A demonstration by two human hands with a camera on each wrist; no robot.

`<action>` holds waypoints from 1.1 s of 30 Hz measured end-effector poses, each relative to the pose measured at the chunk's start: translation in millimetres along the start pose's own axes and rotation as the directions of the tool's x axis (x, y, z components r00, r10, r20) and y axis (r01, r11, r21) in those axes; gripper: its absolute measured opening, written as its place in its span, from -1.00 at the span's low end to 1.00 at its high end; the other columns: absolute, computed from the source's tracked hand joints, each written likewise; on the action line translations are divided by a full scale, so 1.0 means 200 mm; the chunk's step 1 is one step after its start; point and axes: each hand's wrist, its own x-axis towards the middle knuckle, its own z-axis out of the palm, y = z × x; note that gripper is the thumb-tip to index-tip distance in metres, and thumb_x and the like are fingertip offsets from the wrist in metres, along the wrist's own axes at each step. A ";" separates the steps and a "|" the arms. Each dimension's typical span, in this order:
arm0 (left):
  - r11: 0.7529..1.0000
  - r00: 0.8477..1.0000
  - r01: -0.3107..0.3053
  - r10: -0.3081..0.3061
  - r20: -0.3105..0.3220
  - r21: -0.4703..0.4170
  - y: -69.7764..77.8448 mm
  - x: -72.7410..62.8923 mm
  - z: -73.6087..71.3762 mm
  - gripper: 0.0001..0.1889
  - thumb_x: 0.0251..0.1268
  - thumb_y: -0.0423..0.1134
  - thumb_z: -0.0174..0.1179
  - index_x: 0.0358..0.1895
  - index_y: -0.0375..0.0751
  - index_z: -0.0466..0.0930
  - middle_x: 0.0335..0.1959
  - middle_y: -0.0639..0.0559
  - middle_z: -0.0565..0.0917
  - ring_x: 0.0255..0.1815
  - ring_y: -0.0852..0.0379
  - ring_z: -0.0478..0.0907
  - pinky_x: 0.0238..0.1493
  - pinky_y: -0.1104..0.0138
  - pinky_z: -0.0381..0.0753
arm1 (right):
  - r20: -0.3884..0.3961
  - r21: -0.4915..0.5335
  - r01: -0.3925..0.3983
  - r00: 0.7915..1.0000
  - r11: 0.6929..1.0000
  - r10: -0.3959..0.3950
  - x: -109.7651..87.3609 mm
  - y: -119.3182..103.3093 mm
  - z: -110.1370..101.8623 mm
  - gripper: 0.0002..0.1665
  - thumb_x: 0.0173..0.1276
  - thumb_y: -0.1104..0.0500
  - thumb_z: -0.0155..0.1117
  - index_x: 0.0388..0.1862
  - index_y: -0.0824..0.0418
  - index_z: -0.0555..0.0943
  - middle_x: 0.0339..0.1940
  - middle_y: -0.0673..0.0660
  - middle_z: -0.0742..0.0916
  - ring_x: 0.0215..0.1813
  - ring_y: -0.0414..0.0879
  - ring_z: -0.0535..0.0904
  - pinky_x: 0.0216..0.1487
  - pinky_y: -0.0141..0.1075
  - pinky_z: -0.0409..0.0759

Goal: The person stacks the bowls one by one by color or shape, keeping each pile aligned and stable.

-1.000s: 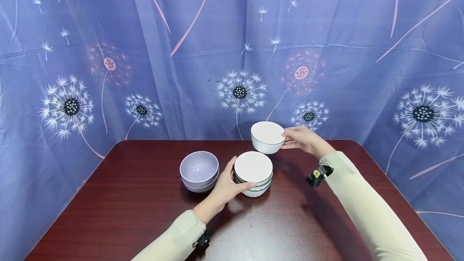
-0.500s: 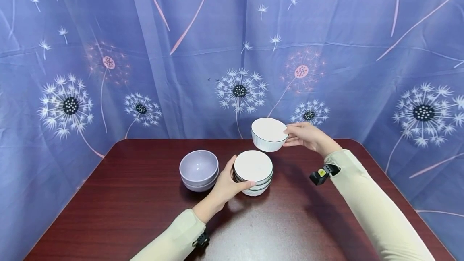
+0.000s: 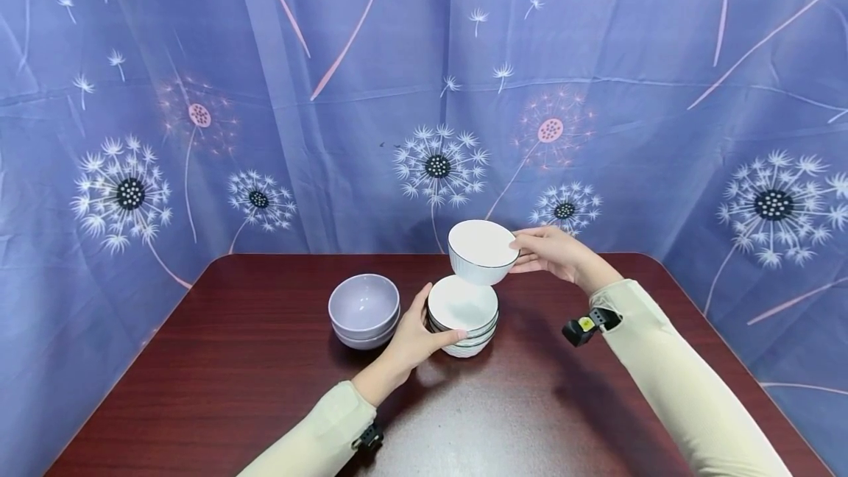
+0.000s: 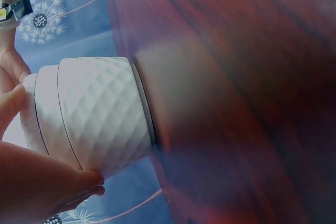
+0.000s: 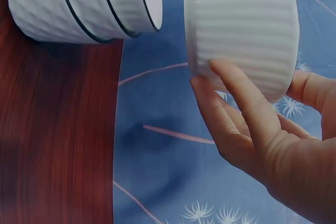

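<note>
A ribbed white bowl with a dark rim line (image 3: 481, 249) is held in the air by my right hand (image 3: 553, 252), thumb at the rim and fingers under its side. Just below and slightly left stands a stack of white bowls (image 3: 472, 344), the lower ones dimpled. My left hand (image 3: 414, 337) grips the stack from its left, thumb at the front and fingers round the far side. In the right wrist view a gap shows between the raised bowl (image 5: 241, 30) and the stack (image 5: 79, 9).
Two nested lavender bowls (image 3: 364, 308) sit left of the white stack, close to my left hand. The dark red wooden table (image 3: 218, 359) ends at a back edge, behind which hangs a blue dandelion-print cloth (image 3: 358, 168).
My right hand rose slightly with the ribbed bowl, then came left and down, so the bowl now overlaps the stack's far rim in the head view. The left hand stays put.
</note>
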 end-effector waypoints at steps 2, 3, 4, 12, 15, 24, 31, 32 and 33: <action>1.000 1.000 0.000 0.000 0.000 -0.004 0.00 0.00 0.00 0.13 -0.08 -0.26 0.52 0.53 -0.24 -0.10 0.49 -0.20 0.12 0.50 0.00 0.04 0.44 0.14 0.10 | 0.006 0.004 0.004 1.000 1.000 -0.004 0.00 0.00 0.02 -0.30 0.39 0.31 0.04 0.42 0.56 0.10 -0.15 0.17 0.66 -0.17 -0.04 0.68 0.05 -0.11 0.60; 1.000 1.000 -0.001 0.001 0.000 -0.007 0.00 0.00 0.00 0.13 -0.08 -0.27 0.52 0.53 -0.24 -0.10 0.49 -0.20 0.12 0.50 0.00 0.04 0.44 0.14 0.09 | 0.014 0.002 0.009 1.000 1.000 -0.009 0.00 0.00 0.03 -0.29 0.39 0.31 0.04 0.42 0.57 0.08 -0.15 0.17 0.66 -0.18 -0.04 0.68 0.05 -0.11 0.61; 1.000 1.000 -0.001 0.001 0.001 -0.009 0.00 0.00 0.00 0.13 -0.08 -0.27 0.52 0.53 -0.24 -0.10 0.49 -0.20 0.12 0.50 0.00 0.03 0.44 0.14 0.09 | 0.012 0.002 0.007 1.000 1.000 -0.007 0.00 0.00 0.03 -0.29 0.38 0.31 0.04 0.42 0.57 0.10 -0.16 0.17 0.66 -0.18 -0.05 0.68 0.04 -0.12 0.61; 1.000 1.000 -0.006 0.006 0.010 -0.018 0.00 0.01 0.00 0.13 -0.06 -0.27 0.51 0.53 -0.24 -0.11 0.48 -0.20 0.16 0.49 -0.01 0.06 0.44 0.13 0.11 | 0.051 -0.006 0.018 0.999 1.000 -0.018 -0.01 0.01 0.07 -0.30 0.38 0.32 0.03 0.41 0.58 0.10 -0.17 0.17 0.68 -0.16 -0.03 0.68 0.11 -0.05 0.56; 1.000 1.000 -0.002 0.002 0.010 -0.019 0.00 0.01 0.00 0.12 -0.06 -0.27 0.50 0.53 -0.24 -0.11 0.48 -0.20 0.16 0.49 -0.01 0.07 0.44 0.12 0.11 | 0.054 -0.002 0.022 0.998 1.000 -0.022 -0.02 0.02 0.09 -0.31 0.37 0.32 0.03 0.40 0.59 0.12 -0.18 0.17 0.69 -0.17 -0.04 0.68 0.12 -0.01 0.53; 1.000 1.000 -0.005 0.005 0.010 -0.021 -0.02 0.01 0.00 0.12 -0.07 -0.27 0.51 0.53 -0.23 -0.09 0.46 -0.20 0.20 0.48 -0.02 0.10 0.43 0.11 0.13 | 0.052 0.019 0.019 0.998 1.000 -0.020 -0.04 0.05 0.13 -0.30 0.36 0.33 0.05 0.39 0.62 0.11 -0.25 0.14 0.69 -0.23 -0.08 0.69 -0.01 -0.14 0.64; 0.999 1.000 -0.016 0.016 0.002 -0.028 -0.03 0.02 0.00 0.10 -0.07 -0.27 0.51 0.52 -0.19 -0.05 0.47 -0.17 0.19 0.49 -0.01 0.09 0.44 0.12 0.11 | 0.070 0.026 0.025 0.997 0.999 -0.027 -0.05 0.06 0.14 -0.30 0.34 0.34 0.07 0.38 0.63 0.13 -0.30 0.13 0.71 -0.25 -0.09 0.70 -0.01 -0.10 0.62; 0.999 1.000 -0.019 0.019 0.002 -0.028 -0.03 0.02 0.00 0.10 -0.07 -0.28 0.51 0.52 -0.19 -0.05 0.48 -0.17 0.18 0.49 -0.02 0.08 0.44 0.11 0.10 | 0.068 0.026 0.021 0.997 0.999 -0.023 -0.05 0.07 0.14 -0.31 0.34 0.34 0.07 0.37 0.62 0.14 -0.31 0.13 0.71 -0.25 -0.08 0.70 0.00 -0.09 0.62; 0.999 1.000 -0.020 0.020 0.001 -0.030 -0.03 0.02 0.00 0.10 -0.07 -0.28 0.51 0.52 -0.18 -0.05 0.48 -0.16 0.17 0.50 -0.02 0.06 0.45 0.11 0.09 | 0.069 0.023 0.020 0.997 1.000 -0.021 -0.04 0.07 0.14 -0.31 0.35 0.34 0.07 0.37 0.62 0.14 -0.31 0.12 0.71 -0.25 -0.08 0.69 0.00 -0.08 0.62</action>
